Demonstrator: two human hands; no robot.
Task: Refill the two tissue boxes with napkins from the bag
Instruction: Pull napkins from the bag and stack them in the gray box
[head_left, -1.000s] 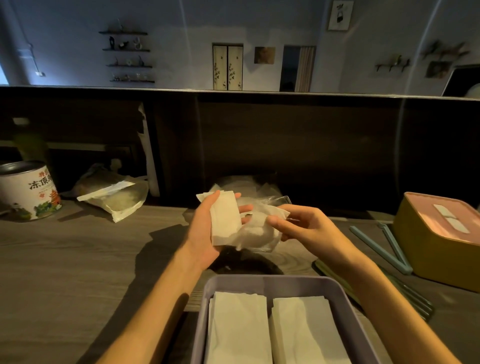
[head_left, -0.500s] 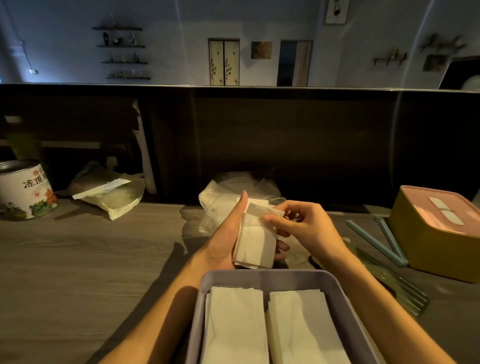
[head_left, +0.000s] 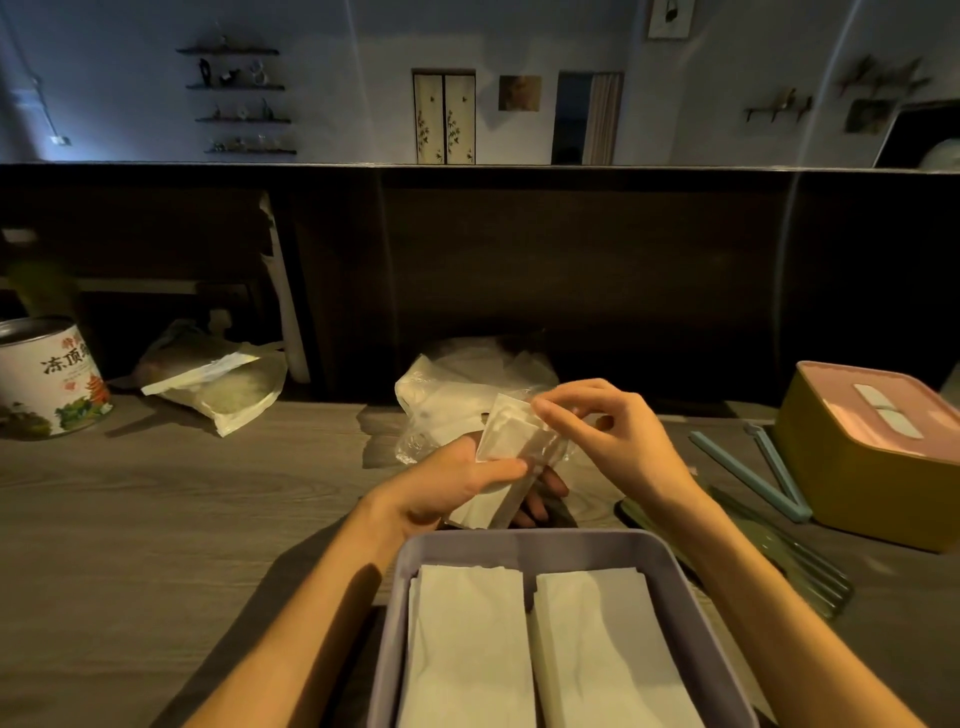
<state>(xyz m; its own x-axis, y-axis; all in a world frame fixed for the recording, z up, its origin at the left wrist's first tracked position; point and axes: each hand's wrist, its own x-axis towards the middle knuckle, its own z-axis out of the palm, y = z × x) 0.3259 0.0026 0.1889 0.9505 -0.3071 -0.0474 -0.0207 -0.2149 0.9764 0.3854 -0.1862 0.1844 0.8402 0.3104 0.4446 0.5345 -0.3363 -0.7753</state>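
Dim, warm-lit, wide-angle edge distortion.

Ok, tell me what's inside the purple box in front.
The purple box holds two stacks of white napkins side by side, filling most of it. The box floor and how deep the stacks go are covered.

The lavender box (head_left: 519, 543) runs off the bottom edge, so its near end and the ends of the two napkin stacks (head_left: 467, 649) are cut off. The left hand (head_left: 452, 483) covers the lower part of the napkin bundle (head_left: 506, 441), and its fingertips are partly hidden behind it. The tea tin (head_left: 49, 379) is cropped at the left edge. The shelf ornaments (head_left: 234, 78) are too small to tell.
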